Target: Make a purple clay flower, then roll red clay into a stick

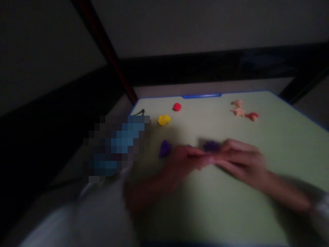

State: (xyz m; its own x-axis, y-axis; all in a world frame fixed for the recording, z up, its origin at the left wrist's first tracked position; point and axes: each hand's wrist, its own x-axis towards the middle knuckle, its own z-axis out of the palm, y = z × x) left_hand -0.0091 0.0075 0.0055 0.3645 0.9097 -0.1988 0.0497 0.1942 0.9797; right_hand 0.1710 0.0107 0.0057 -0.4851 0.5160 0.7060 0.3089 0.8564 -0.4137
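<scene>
My left hand and my right hand meet fingertip to fingertip over the middle of the table. Both look closed in a pinch, though motion blurs them. Whatever lies between the fingertips is too small and smeared to name. Just behind the right fingers is a purple lump that looks like modelling clay. Another purple clay-like piece lies left of my left hand, apart from it.
The pale table has a blue rim and a blue handle. A yellow lump and a red lump lie at back left. Peach-coloured shapes and a red-topped piece lie at back right. A pixelated blue area covers the left.
</scene>
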